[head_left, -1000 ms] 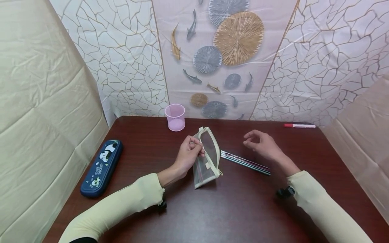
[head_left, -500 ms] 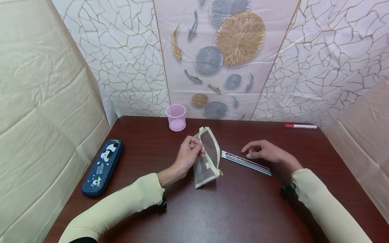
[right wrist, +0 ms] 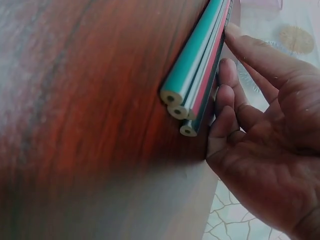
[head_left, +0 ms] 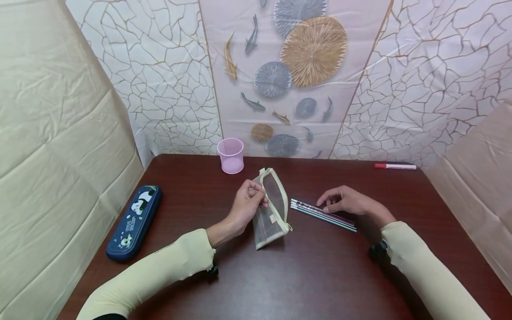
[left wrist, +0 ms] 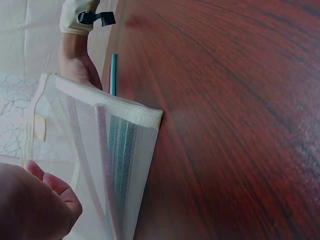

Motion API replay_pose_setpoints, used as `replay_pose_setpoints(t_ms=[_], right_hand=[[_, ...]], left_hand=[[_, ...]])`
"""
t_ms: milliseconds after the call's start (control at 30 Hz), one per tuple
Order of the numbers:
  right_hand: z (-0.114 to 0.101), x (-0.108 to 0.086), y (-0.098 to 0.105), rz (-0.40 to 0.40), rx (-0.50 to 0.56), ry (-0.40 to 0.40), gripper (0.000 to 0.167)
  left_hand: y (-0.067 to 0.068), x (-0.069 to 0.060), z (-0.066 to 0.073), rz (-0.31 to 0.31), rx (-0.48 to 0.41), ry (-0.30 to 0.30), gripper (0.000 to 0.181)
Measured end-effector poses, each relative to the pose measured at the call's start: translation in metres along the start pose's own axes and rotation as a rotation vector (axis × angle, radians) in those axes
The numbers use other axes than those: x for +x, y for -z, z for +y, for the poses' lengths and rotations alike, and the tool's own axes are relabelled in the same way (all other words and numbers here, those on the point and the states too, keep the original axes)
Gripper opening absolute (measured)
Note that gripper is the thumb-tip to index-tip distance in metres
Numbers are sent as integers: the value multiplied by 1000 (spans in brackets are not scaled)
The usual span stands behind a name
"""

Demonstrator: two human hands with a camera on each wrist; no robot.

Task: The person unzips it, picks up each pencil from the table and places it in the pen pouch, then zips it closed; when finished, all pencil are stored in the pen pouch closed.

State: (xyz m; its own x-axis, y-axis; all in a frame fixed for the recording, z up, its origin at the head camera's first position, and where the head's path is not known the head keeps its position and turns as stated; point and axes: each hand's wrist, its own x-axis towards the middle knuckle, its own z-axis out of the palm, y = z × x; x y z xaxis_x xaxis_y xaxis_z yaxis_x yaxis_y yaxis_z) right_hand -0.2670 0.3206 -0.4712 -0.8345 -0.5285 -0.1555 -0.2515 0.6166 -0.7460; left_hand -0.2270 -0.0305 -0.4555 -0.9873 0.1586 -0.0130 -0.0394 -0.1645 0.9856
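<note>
My left hand (head_left: 245, 206) pinches the edge of a cream mesh pouch (head_left: 263, 226), whose zip mouth gapes to the right. Through the mesh (left wrist: 142, 116), long pink and green shapes show in the left wrist view. Several striped pencils (head_left: 340, 223) lie side by side on the table, right of the pouch. Over their far side is my right hand (head_left: 350, 202), fingers bent and thumb low beside them. In the right wrist view the fingertips of this hand (right wrist: 280, 120) are close against the pencils (right wrist: 195, 62); whether they touch is unclear.
A navy pencil case (head_left: 134, 222) with panda pictures lies at the table's left. A pink cup (head_left: 232, 162) stands at the back edge, behind the pouch. At the back right lies a red-capped white marker (head_left: 396, 166). Patterned cloth hangs behind the table.
My right hand has come down and nearer to the pencils, its fingertips now at their far side. The left hand keeps its hold on the pouch, almost unmoved.
</note>
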Motion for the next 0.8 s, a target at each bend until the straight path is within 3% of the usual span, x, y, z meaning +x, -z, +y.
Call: replay_pose_setpoints(t_ms=[233,500,800], right_hand=[[-3,-1,-1,12,-27,5,26],[-14,2,-4,117,-254,-19,30],[-19,12,-6,145,-398,-31,19]], left_hand=[[2,0,-1,3,-8,6,12],[6,1,-1,6,-6,7,11],[10,1,-1,-9,12,20,12]])
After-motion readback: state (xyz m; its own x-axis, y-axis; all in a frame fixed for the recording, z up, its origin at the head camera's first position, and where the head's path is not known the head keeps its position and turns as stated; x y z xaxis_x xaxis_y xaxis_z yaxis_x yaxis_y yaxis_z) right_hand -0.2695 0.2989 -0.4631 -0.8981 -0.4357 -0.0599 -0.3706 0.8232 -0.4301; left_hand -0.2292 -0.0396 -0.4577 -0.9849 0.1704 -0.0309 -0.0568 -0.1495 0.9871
